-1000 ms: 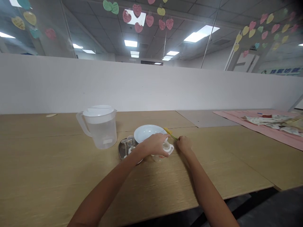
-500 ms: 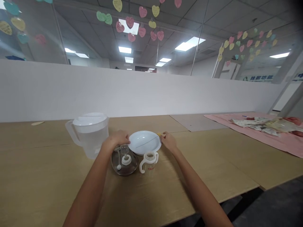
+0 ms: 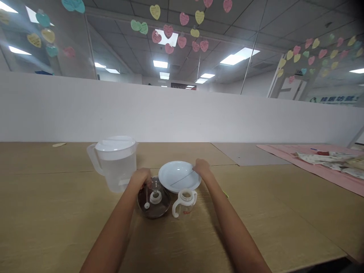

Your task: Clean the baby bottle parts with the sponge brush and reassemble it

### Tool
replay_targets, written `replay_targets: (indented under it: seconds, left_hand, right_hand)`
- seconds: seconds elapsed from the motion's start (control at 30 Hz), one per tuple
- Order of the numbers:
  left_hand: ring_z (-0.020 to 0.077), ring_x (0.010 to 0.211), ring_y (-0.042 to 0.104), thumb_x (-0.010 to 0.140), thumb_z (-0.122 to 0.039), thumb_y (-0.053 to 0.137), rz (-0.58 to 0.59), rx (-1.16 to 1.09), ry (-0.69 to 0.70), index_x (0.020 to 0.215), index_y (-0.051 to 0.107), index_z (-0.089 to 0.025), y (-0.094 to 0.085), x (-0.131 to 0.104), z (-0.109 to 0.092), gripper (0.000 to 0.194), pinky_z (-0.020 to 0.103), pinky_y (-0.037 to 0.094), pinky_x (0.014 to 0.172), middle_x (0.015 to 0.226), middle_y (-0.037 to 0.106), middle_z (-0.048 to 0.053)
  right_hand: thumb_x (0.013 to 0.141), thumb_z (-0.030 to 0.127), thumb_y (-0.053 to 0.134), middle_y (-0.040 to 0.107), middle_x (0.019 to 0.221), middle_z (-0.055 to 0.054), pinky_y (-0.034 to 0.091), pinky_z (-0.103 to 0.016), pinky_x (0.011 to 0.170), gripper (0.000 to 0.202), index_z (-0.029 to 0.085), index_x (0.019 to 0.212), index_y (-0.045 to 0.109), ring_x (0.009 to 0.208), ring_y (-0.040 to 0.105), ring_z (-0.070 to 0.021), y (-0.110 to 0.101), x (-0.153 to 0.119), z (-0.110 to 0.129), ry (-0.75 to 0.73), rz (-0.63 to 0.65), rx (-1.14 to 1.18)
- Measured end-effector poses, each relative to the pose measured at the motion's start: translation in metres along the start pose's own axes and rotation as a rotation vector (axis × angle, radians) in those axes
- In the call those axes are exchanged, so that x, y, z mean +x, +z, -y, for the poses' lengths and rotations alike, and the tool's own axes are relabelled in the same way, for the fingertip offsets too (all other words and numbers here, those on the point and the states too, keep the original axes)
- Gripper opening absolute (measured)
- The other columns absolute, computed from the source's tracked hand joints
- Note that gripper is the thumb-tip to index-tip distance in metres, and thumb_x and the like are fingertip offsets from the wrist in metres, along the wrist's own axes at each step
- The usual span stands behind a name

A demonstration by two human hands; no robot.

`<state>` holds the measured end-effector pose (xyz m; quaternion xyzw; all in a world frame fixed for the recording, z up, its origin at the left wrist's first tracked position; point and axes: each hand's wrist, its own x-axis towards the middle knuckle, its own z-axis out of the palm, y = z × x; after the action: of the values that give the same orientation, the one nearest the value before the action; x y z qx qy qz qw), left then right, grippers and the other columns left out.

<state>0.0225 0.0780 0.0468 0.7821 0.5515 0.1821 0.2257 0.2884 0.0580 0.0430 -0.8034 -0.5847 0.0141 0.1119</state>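
My right hand (image 3: 201, 167) is closed at the right rim of a white plate (image 3: 173, 187). From its fingers a thin rod (image 3: 182, 178) slants across the plate; the gripped end is hidden. My left hand (image 3: 142, 177) is curled at the back left of a dark, see-through dish (image 3: 155, 214), its fingertips partly hidden, and what they pinch does not show. In the dish lie a clear cap (image 3: 156, 184), a white ring (image 3: 156, 197) and a straw with a white weighted end (image 3: 146, 205). A two-handled clear bottle (image 3: 185, 207), open at the top, stands before the plate.
A lidded clear pitcher (image 3: 118, 167) with water stands left of my left hand. A small yellow-green item (image 3: 225, 194) shows beside my right forearm. At the right, a pink cloth (image 3: 284, 153) bears several crumpled things. A white partition (image 3: 176, 117) rises behind the table.
My left hand has moved from the plate's left rim to the dish. The yellow end of the rod, visible before at my right fingers, is now hidden. The view has shifted left.
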Motion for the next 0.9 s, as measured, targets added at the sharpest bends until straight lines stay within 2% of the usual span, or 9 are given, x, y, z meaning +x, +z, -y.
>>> replay_targets:
  seconds: [0.1,0.2,0.3,0.43,0.5,0.6,0.77,0.83,0.9]
  left_hand:
    - [0.0207,0.049,0.053,0.031,-0.010,0.070,0.076,0.127,-0.079,0.039,0.052,-0.017,-0.004,0.001,-0.002,0.021,0.031,0.041,0.054,0.029,0.039,-0.003]
    - [0.0203,0.050,0.053,0.034,-0.010,0.069,0.075,0.196,-0.084,0.043,0.051,-0.016,-0.011,0.001,-0.005,0.021,0.030,0.041,0.055,0.034,0.042,-0.003]
    - [0.0177,0.053,0.053,0.043,-0.010,0.064,0.012,0.204,-0.026,0.057,0.054,-0.016,-0.019,0.001,-0.010,0.018,0.027,0.040,0.055,0.047,0.051,-0.002]
    - [0.0156,0.067,0.055,0.053,-0.010,0.055,-0.115,0.179,0.099,0.078,0.054,-0.016,-0.030,-0.005,-0.021,0.025,0.023,0.039,0.058,0.072,0.058,0.001]
    - [0.0152,0.071,0.056,0.056,-0.011,0.056,-0.171,0.152,0.163,0.088,0.053,-0.017,-0.035,-0.009,-0.028,0.032,0.022,0.039,0.060,0.076,0.059,0.000]
    - [0.0145,0.068,0.057,0.059,-0.016,0.059,-0.233,0.005,0.276,0.100,0.049,-0.018,-0.039,-0.016,-0.042,0.042,0.021,0.041,0.059,0.072,0.059,-0.002]
    - [0.0169,0.075,0.062,0.064,-0.026,0.062,-0.191,-0.295,0.366,0.104,0.049,-0.017,-0.042,-0.029,-0.069,0.043,0.025,0.047,0.066,0.078,0.066,0.001]
    - [0.0181,0.080,0.063,0.065,-0.026,0.061,-0.156,-0.344,0.370,0.107,0.049,-0.017,-0.042,-0.033,-0.076,0.044,0.027,0.048,0.071,0.082,0.067,0.002]
    - [0.0186,0.084,0.063,0.067,-0.027,0.061,-0.119,-0.369,0.366,0.109,0.048,-0.017,-0.040,-0.034,-0.081,0.045,0.029,0.048,0.075,0.085,0.069,0.003]
  right_hand:
    - [0.076,0.018,0.055,0.062,0.099,-0.017,0.044,-0.028,0.073,0.026,0.010,0.101,0.061,0.097,0.059,-0.0245,-0.009,-0.004,0.002,-0.004,-0.052,0.009]
    - [0.078,0.021,0.052,0.062,0.103,-0.012,0.043,-0.027,0.075,0.028,0.015,0.104,0.059,0.099,0.057,-0.0217,-0.019,-0.008,0.005,-0.040,-0.122,0.039]
    - [0.077,0.022,0.053,0.063,0.100,-0.007,0.042,-0.025,0.073,0.027,0.019,0.103,0.059,0.095,0.057,-0.0182,-0.028,-0.012,0.012,-0.110,-0.195,0.131]
    - [0.071,0.019,0.057,0.064,0.083,-0.002,0.040,-0.021,0.065,0.024,0.020,0.095,0.062,0.079,0.058,-0.0140,-0.034,-0.021,0.026,-0.235,-0.253,0.331]
    - [0.070,0.018,0.057,0.063,0.074,0.000,0.040,-0.019,0.059,0.021,0.020,0.090,0.063,0.069,0.058,-0.0115,-0.031,-0.024,0.035,-0.288,-0.230,0.444]
    - [0.075,0.020,0.053,0.060,0.065,0.002,0.038,-0.016,0.048,0.017,0.017,0.088,0.063,0.052,0.053,-0.0075,-0.021,-0.026,0.046,-0.340,-0.109,0.634]
    - [0.081,0.027,0.049,0.057,0.055,0.001,0.035,-0.015,0.038,0.021,0.012,0.076,0.063,0.039,0.049,-0.0063,0.005,-0.018,0.054,-0.367,0.143,0.771]
    - [0.081,0.029,0.050,0.056,0.051,0.000,0.036,-0.016,0.038,0.027,0.011,0.066,0.062,0.037,0.048,-0.0066,0.006,-0.016,0.049,-0.352,0.147,0.756]
    - [0.086,0.035,0.043,0.056,0.049,-0.001,0.038,-0.017,0.043,0.039,0.011,0.061,0.061,0.038,0.048,-0.0067,-0.005,-0.018,0.041,-0.321,0.084,0.761]
